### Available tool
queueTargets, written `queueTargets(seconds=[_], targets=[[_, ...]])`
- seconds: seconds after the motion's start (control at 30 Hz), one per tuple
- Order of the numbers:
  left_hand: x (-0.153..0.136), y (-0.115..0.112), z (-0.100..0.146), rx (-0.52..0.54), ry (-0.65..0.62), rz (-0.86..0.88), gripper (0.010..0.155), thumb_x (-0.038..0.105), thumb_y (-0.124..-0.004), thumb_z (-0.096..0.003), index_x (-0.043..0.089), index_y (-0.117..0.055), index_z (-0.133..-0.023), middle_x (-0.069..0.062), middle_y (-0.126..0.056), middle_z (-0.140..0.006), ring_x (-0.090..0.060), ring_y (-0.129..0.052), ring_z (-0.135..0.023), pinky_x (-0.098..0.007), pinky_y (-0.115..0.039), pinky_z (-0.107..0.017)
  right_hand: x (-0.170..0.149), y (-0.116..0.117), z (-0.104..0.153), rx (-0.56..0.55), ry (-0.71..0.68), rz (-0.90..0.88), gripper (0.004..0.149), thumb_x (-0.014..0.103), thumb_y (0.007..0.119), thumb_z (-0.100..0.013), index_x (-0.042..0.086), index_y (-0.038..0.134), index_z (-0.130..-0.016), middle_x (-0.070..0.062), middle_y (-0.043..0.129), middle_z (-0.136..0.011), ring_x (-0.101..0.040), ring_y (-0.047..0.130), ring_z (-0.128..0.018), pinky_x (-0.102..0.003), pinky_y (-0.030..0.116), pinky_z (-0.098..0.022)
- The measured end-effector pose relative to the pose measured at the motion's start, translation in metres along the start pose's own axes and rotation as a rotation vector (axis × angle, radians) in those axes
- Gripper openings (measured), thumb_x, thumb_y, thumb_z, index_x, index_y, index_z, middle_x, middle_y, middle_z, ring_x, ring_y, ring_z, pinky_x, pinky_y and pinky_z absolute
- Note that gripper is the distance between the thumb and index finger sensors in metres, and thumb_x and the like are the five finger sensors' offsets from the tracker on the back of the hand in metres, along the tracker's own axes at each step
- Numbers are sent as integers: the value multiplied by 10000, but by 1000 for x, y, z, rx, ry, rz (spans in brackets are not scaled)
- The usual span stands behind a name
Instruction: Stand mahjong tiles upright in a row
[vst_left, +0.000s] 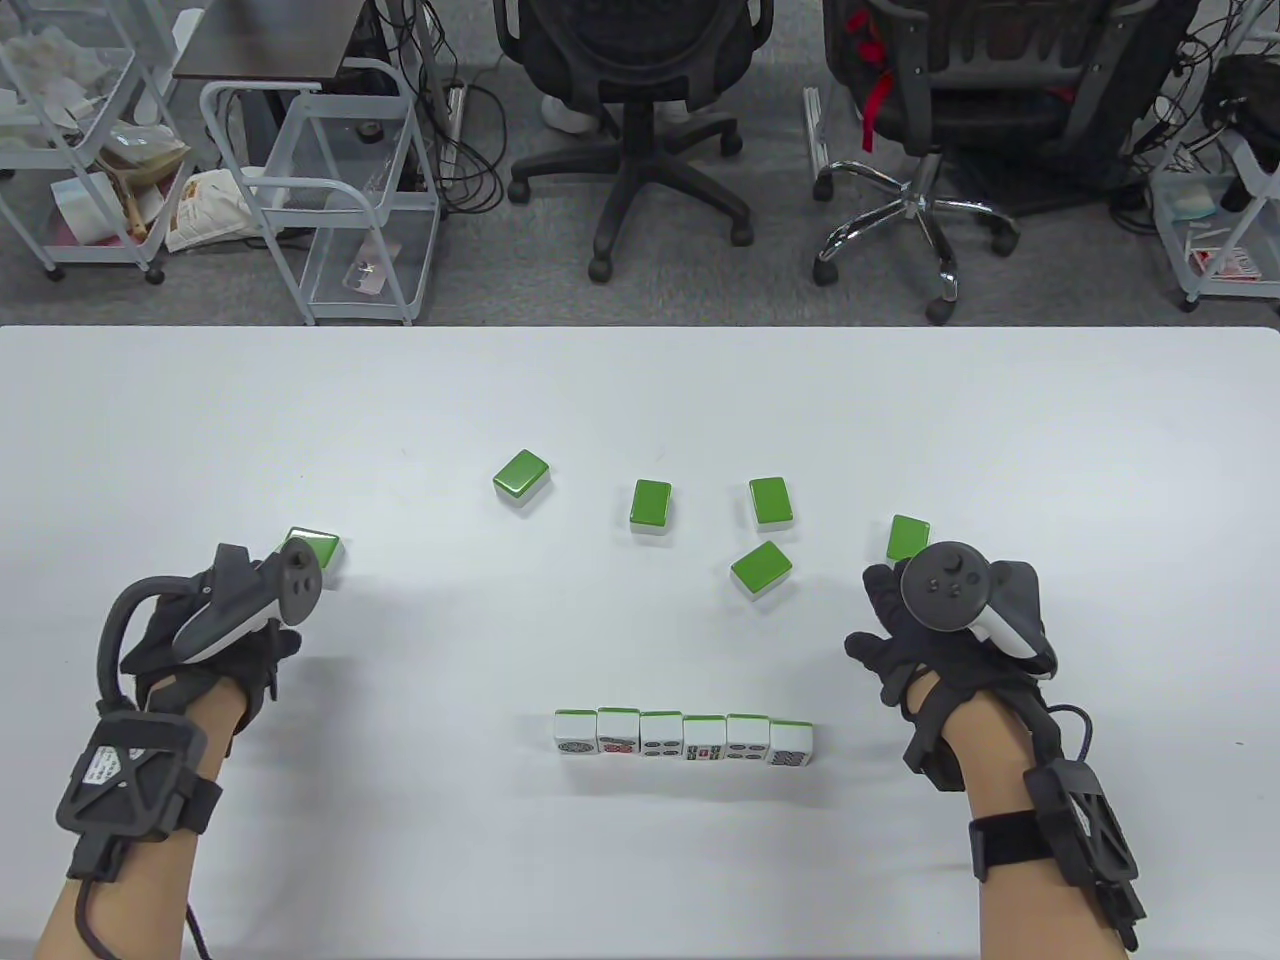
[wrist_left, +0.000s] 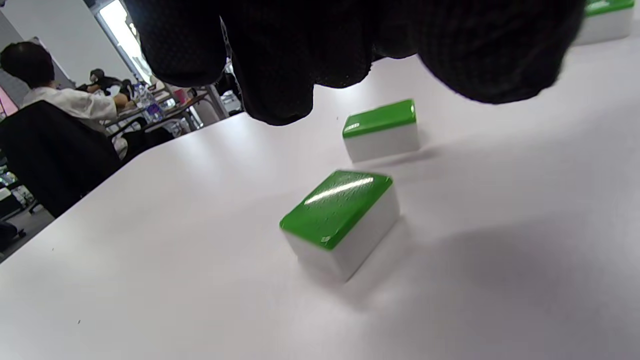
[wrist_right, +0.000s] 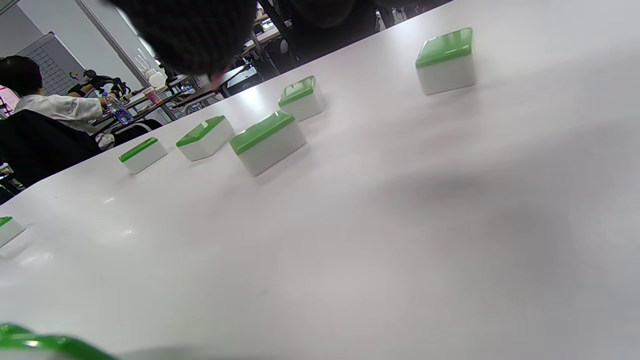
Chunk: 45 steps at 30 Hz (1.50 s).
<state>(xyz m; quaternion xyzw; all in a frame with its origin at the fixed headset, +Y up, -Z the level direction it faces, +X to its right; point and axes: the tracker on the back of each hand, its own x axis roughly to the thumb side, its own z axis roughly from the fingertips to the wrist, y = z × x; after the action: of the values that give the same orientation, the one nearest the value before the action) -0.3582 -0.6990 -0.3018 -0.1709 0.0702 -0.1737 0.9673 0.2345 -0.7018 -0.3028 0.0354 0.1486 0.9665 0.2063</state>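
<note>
A row of several upright tiles (vst_left: 685, 743) stands near the table's front edge, faces toward me. Several green-backed tiles lie flat beyond it. My left hand (vst_left: 262, 640) holds nothing and hovers just behind the leftmost flat tile (vst_left: 318, 547). In the left wrist view its fingers (wrist_left: 280, 75) hang above that tile (wrist_left: 340, 215) without touching it. My right hand (vst_left: 885, 612) holds nothing, its fingers spread, close behind the rightmost flat tile (vst_left: 908, 536). That tile also shows in the right wrist view (wrist_right: 445, 60).
Other flat tiles lie at mid-table: one at the left (vst_left: 521, 474), one in the middle (vst_left: 651, 502), one to its right (vst_left: 771, 500), and a tilted one nearer me (vst_left: 762, 570). Office chairs (vst_left: 640, 120) and carts (vst_left: 330, 190) stand beyond the table's far edge (vst_left: 640, 328).
</note>
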Motion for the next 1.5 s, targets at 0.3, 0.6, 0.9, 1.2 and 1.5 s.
queueTargets(seconds=[0.3, 0.6, 0.9, 1.2, 1.5], targets=[[-4, -37, -8, -52, -118, 12, 749, 465, -836, -252, 573, -484, -904, 240, -407, -1126, -272, -678, -1083, -531, -674, -736, -1, 2, -1, 12, 11, 6, 766, 429, 790, -352, 92, 490, -972, -275, 362, -1051, -636, 376, -898, -726, 447, -586], [6, -48, -23, -33, -87, -92, 745, 405, -867, -263, 579, -500, -888, 236, -472, -1111, -177, -891, -946, -474, -789, -668, -2, 2, -1, 22, 9, 10, 757, 418, 799, -354, 106, 495, -972, -230, 378, -1062, -623, 386, -905, -721, 454, -589], [3, -54, -29, -6, -53, -2, 769, 471, -883, -212, 556, -538, -894, 180, -637, -1033, -71, -960, -802, -413, -810, -650, -2, 1, -1, 23, 8, 9, 755, 417, 797, -351, 108, 498, -972, -229, 380, -1062, -626, 385, -902, -722, 455, -588], [46, -6, 10, -105, -342, 177, 791, 453, -886, -202, 478, -559, -922, 99, -681, -1026, -62, -1043, -701, -398, -834, -634, -2, 1, -1, 27, 10, 9, 755, 412, 796, -352, 102, 496, -971, -237, 375, -1061, -622, 385, -905, -722, 454, -589], [135, 25, 43, -257, -669, 297, 820, 469, -881, -193, 357, -559, -939, 60, -748, -1006, -58, -1102, -694, -376, -846, -629, -2, -1, 0, 22, 1, -3, 755, 411, 796, -352, 100, 496, -971, -239, 377, -1060, -628, 384, -900, -722, 454, -588]])
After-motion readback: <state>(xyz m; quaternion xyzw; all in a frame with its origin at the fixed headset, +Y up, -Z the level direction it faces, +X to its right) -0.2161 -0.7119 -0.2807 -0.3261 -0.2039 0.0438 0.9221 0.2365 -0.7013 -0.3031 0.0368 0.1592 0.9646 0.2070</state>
